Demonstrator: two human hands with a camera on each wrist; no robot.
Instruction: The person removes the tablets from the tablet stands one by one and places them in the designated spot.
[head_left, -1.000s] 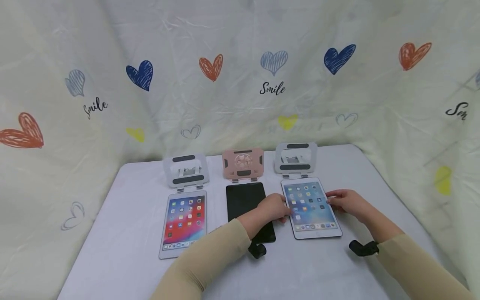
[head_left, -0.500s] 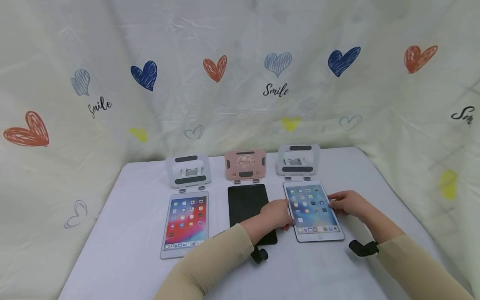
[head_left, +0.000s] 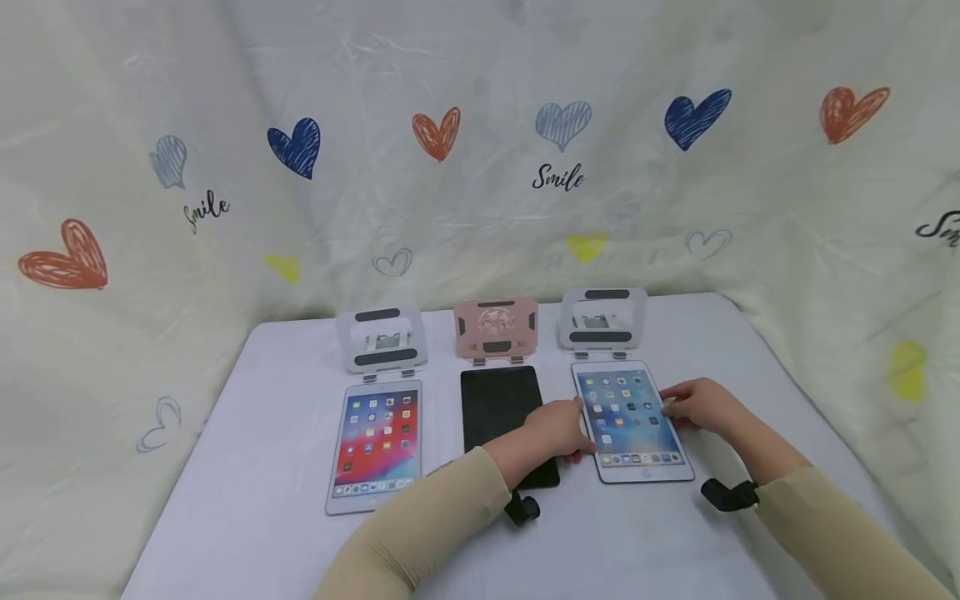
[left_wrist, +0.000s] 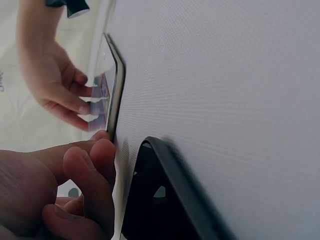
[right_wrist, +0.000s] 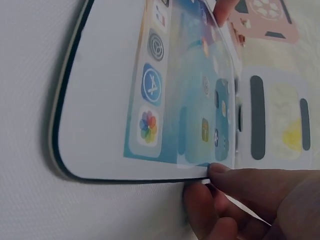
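A white tablet with a blue lit screen lies on the right side of the table, its home button toward the near side. My left hand holds its left edge, thumb and index finger near the edge and the other fingers curled in the left wrist view. My right hand holds the right edge; in the right wrist view the thumb lies at the rim with curled fingers below. Under my left forearm lies a black tablet, partly covered.
Another white tablet with a red and blue screen lies at the left. Behind the tablets stand a left grey-white tablet stand, a pink stand and a right grey-white stand. A heart-printed curtain backs the table.
The left hand has slipped slightly toward the near end of the tablet's left edge. The right hand keeps its place at the right edge. The head view has shifted a little.
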